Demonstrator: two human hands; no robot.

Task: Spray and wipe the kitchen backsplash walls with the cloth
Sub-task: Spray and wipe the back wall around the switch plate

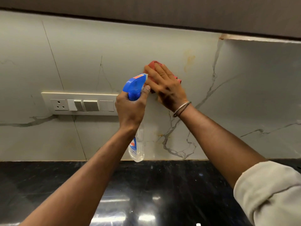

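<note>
Showing "in" on its label (132, 145), a spray bottle (135, 85) is gripped by the left hand (130, 110); a cloth (154, 63) is pressed to the backsplash (97, 46) by the flat right hand (164, 85).

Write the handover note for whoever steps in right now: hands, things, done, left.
Left hand: grips the spray bottle at its neck, nozzle towards the wall, bottle held in the air above the countertop.
Right hand: flat, fingers straight, pressing the red cloth against the backsplash, right of the switch panel.
Done: wiping is under way at this spot. How much of the wall is already wiped cannot be told.
Left: a yellowish stain shows just right of the cloth, so it probably goes next. Keep spray off the switch panel.
</note>
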